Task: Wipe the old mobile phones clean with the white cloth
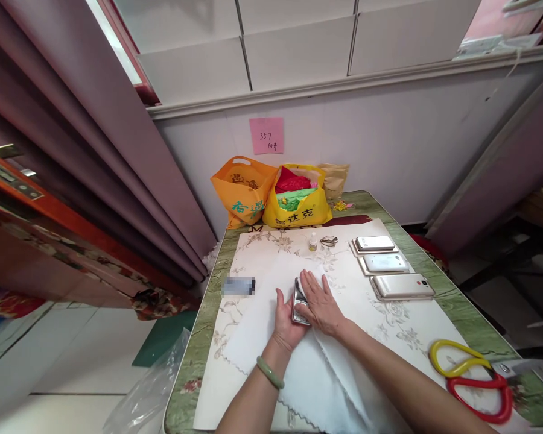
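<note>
My left hand [286,325] grips a silver phone [298,301] from below, holding it on edge over a white cloth [262,301] spread on the table. A green bangle is on that wrist. My right hand [319,304] lies on the phone's upper face with fingers stretched together, pressing a fold of the white cloth against it. Most of the phone is hidden between the two hands.
Three more phones [374,243] [384,263] [402,286] lie in a row at the right. Scissors with yellow and red handles [475,377] sit near right. A small bottle [313,242], an orange bag [244,190] and a yellow bag [296,199] stand at the far table edge.
</note>
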Demonstrator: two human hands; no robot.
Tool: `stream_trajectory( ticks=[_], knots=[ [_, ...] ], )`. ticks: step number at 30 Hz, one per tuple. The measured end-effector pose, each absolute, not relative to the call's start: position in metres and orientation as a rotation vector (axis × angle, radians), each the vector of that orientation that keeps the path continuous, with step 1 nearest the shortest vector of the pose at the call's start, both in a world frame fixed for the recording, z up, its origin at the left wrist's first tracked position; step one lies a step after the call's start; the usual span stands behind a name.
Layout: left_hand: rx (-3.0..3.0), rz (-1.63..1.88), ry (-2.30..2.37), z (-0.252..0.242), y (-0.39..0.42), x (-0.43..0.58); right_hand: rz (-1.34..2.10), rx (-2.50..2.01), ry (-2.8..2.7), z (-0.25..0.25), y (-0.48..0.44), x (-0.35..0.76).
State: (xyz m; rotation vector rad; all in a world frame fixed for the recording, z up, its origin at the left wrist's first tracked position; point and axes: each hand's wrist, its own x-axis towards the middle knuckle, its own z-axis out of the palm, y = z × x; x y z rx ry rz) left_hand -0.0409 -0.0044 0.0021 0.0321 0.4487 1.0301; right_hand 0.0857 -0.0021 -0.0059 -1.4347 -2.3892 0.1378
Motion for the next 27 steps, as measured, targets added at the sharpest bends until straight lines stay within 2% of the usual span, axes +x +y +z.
stream_trajectory(
  ticks=[5,8,14,18,23,27],
  knots=[
    [-0.025,1.042,0.569,-0.004,-0.01,-0.047,0.121,-1.138,-2.532,-0.001,-0.052,0.086],
    [-0.094,1.057,0.613,-0.006,-0.013,-0.047,0.167,-1.006,-2.602,0.005,-0.049,0.079],
    [-0.048,1.057,0.507,0.002,-0.007,-0.043,0.238,-1.262,-2.519,0.002,0.016,0.073],
    [0.038,1.081,0.435,0.004,-0.006,-0.043,0.231,-1.421,-2.436,-0.004,0.003,0.086],
    [-0.028,1.084,0.598,-0.005,-0.008,-0.043,0.199,-1.079,-2.583,0.001,-0.045,0.09],
    [-0.067,1.058,0.68,-0.007,0.007,-0.041,0.252,-1.016,-2.633,0.006,-0.023,0.079]
  ],
)
